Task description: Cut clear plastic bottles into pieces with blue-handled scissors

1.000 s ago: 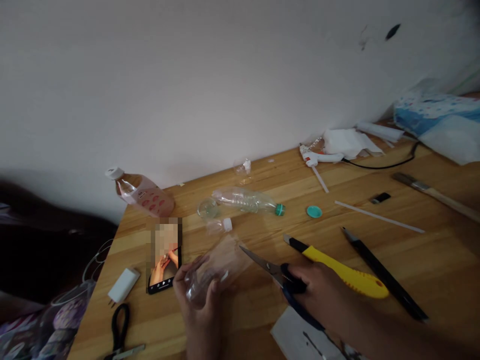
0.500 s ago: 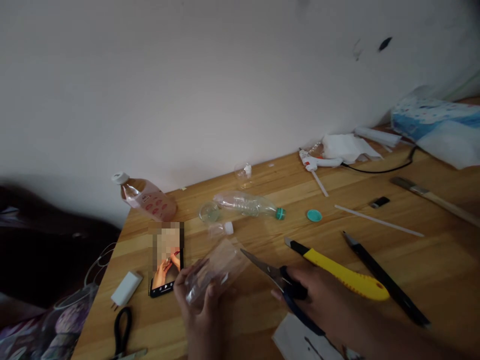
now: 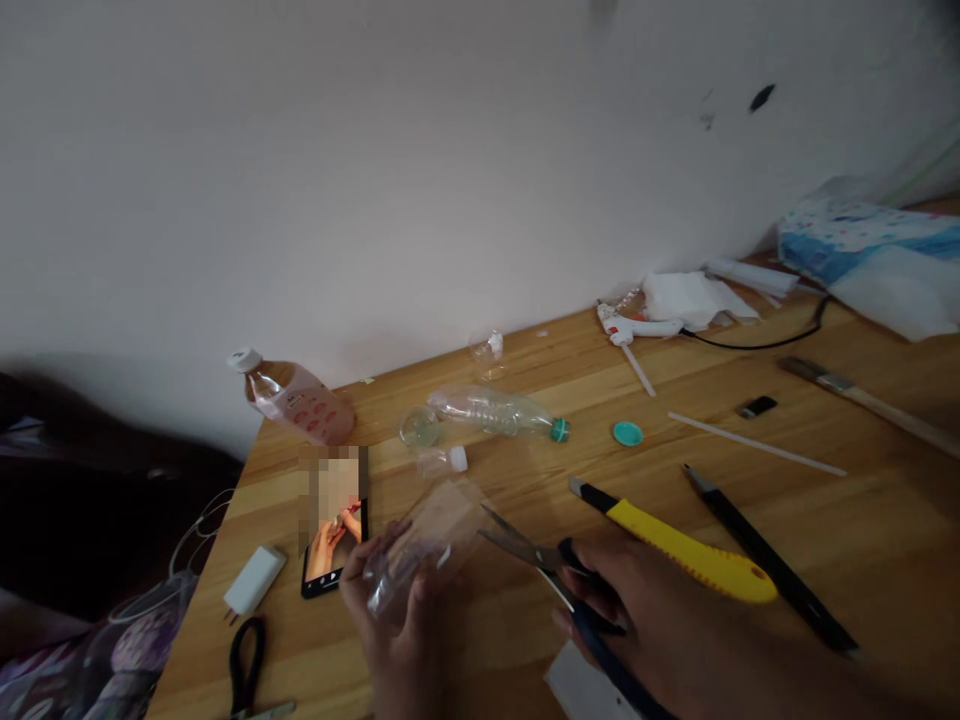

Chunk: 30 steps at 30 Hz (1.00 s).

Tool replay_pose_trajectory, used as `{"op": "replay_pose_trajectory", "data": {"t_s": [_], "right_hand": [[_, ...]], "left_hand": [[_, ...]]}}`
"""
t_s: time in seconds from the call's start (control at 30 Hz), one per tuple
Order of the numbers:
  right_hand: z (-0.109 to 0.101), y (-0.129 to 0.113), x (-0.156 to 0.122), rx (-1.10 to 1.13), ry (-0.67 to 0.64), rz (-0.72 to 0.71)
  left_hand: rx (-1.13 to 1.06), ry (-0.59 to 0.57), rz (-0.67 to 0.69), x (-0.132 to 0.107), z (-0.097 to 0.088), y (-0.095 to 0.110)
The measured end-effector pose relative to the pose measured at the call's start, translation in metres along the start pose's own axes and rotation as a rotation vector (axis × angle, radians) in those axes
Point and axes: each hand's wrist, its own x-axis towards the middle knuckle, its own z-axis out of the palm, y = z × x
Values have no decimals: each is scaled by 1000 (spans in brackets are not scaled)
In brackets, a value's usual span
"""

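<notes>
My left hand (image 3: pixel 397 630) is wrapped round a clear cut plastic bottle piece (image 3: pixel 424 540), held tilted above the wooden table (image 3: pixel 862 520). My right hand (image 3: pixel 645 610) grips dark-handled scissors (image 3: pixel 544 560). The blades are parted and their tips sit at the open rim of the plastic piece. A yellow utility knife (image 3: pixel 675 545) lies just beyond my right hand, and a black pen-like tool (image 3: pixel 765 565) lies to its right.
A phone (image 3: pixel 334 520) playing a video lies left of my hand, with a white charger (image 3: pixel 255 580) and black-handled tool (image 3: pixel 244 665) nearby. Further back lie a clear bottle (image 3: pixel 499 410), pink bottle (image 3: pixel 296 395), teal cap (image 3: pixel 628 433), glue gun (image 3: pixel 637 325), white stick (image 3: pixel 757 443), brush (image 3: pixel 862 395).
The scissor blades have opened and drawn nearer the plastic piece's rim. My left hand with the piece has shifted slightly down and left.
</notes>
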Motion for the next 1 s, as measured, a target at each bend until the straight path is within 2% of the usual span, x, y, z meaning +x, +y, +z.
{"op": "replay_pose_trajectory", "data": {"t_s": [0.17,0.37,0.5,0.7,0.87,1.0], "right_hand": [[3,5,2,43,-8,-4],[-5,5,0,110,-25,-7],[-11,5,-1,185,-101,31],[-12,3,3,246,-77,53],[-6,-3,2,324,-105,107],[1,-1,0,411,-80,133]], "left_hand": [[2,10,24,1,-1,-6],[50,7,109,9,-4,-9],[111,-9,150,11,-1,-4],[110,-56,127,3,5,4],[207,-64,87,-1,1,3],[145,-66,52,0,-1,-2]]}}
